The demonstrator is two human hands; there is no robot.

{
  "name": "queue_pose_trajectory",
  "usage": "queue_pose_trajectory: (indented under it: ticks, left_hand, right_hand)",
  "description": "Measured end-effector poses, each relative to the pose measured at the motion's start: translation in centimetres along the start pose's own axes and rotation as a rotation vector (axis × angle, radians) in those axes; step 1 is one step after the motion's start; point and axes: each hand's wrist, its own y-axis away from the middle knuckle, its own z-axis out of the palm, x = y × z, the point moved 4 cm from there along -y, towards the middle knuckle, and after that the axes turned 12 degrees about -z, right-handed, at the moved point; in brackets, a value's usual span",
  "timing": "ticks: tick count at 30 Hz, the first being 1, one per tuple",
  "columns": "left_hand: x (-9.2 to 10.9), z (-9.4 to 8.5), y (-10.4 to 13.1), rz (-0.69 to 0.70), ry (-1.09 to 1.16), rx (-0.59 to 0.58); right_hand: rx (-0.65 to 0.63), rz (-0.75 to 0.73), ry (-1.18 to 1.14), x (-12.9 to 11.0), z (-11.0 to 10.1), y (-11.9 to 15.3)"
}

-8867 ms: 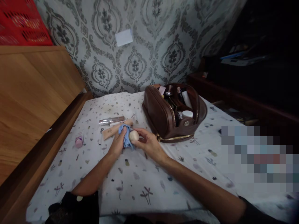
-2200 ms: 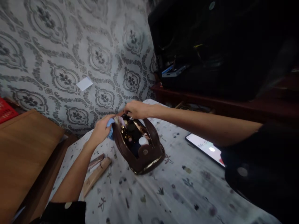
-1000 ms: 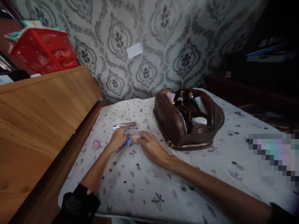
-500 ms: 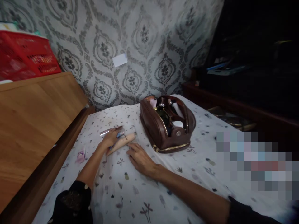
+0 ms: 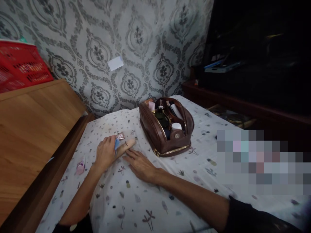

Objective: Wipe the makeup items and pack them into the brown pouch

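My left hand (image 5: 105,151) has its fingers curled round a small blue item (image 5: 117,143), whose shape is mostly hidden. Beside it a beige tube (image 5: 126,145) lies slanted on the patterned sheet (image 5: 136,194). The fingertips of my right hand (image 5: 141,165) touch or nearly touch the tube's near side; the hand lies palm down with its fingers extended. Just beyond my left hand is a shiny pinkish pack (image 5: 120,136). A brown bag (image 5: 155,129) stands unzipped to the right of both hands, holding a white-lidded jar (image 5: 176,126) and several other items.
A small pink item (image 5: 80,167) lies at the left of the sheet. Wooden furniture (image 5: 39,119) with a red basket (image 5: 26,66) on it borders the left. The patterned wall (image 5: 131,81) rises behind. Dark furniture stands at the right, near a pixelated area.
My left hand has drawn back a little toward the left, and its fingers are more curled. More of the pinkish pack is hidden. The whole view has shifted slightly.
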Motion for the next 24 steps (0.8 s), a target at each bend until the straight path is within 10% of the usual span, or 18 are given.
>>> queue_pose_trajectory:
  ticks: [13, 24]
  left_hand:
    - [2.7, 1.9, 4.2, 0.184, -0.125, 0.101]
    - [1.2, 5.2, 4.4, 0.291, 0.279, 0.102]
  right_hand:
    - [0.299, 0.334, -0.221, 2.0, -1.7, 0.7]
    - [-0.057, 0.155, 0.1, 1.0, -2.0, 0.3]
